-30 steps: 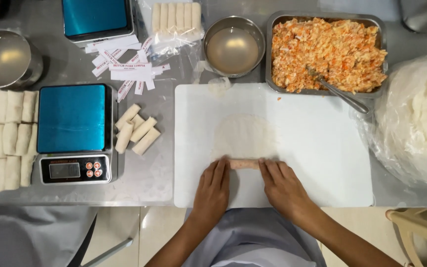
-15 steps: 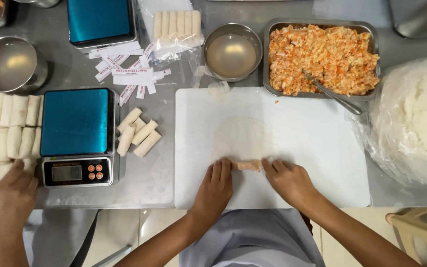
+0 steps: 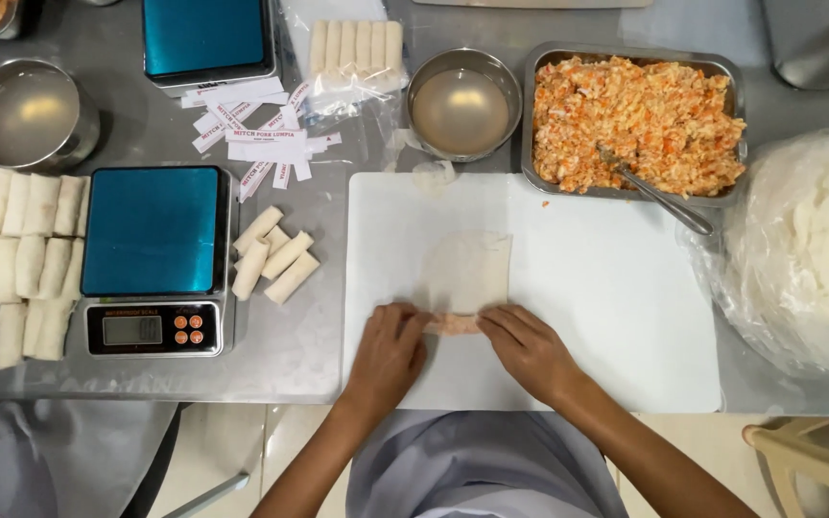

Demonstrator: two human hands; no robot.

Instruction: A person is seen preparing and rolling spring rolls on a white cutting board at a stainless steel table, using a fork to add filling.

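Since the earlier frames both hands have been staying low on the white cutting board [image 3: 606,317], and the co-worker's arm that was reaching in at the lower left has pulled back out of sight. Left hand [image 3: 388,353] and right hand [image 3: 528,351] are lying palm-down with fingers curled narrowly over the ends of a half-rolled wrapper [image 3: 467,273] — a thin, pale, translucent sheet whose near edge is wrapped around a pinkish-orange line of filling [image 3: 453,325], showing between the two hands. The far part of the sheet is lying flat on the board.

Paper labels [image 3: 256,139], small white strips with red print, are lying scattered on the steel table [image 3: 319,355] between the two scales, too overlapped to count. Beside them a clear plastic bag [image 3: 352,53] is holding a row of six pale rolls. One blue-topped scale [image 3: 155,254] with a grey display and three orange buttons is sitting to the left; a second scale [image 3: 205,38] is sitting above it.

Five finished rolls [image 3: 271,257] — smooth, cream, cylindrical — are lying beside the nearer scale, and more are lined up at the far left. A round steel bowl [image 3: 461,104] is holding cloudy liquid; another bowl [image 3: 31,113] is sitting at the upper left. A rectangular steel tray [image 3: 731,91] is holding crumbly orange-and-white mix with a spoon [image 3: 659,192] in it. A bag of stacked wrappers [image 3: 808,249] is sitting on the right.
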